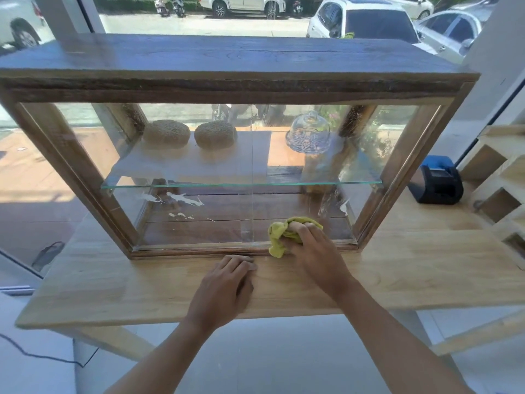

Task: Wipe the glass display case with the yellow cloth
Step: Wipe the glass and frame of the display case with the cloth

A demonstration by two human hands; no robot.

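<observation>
A wooden-framed glass display case (403,166) stands on a light wooden counter (113,282). My right hand (315,251) presses a crumpled yellow cloth (279,236) against the lower right part of the front glass, near the bottom frame. My left hand (224,288) rests flat on the counter just in front of the case, fingers together, holding nothing. Inside the case a glass shelf (199,184) carries two round woven pads (167,133) and a clear glass dome (308,132). White smears show on the lower glass at the left.
A dark blue and black receipt printer (436,180) sits on the counter right of the case. Pale wooden shelving (500,177) stands at the far right. A black cable (37,355) lies on the floor at lower left. Parked cars show through the window behind.
</observation>
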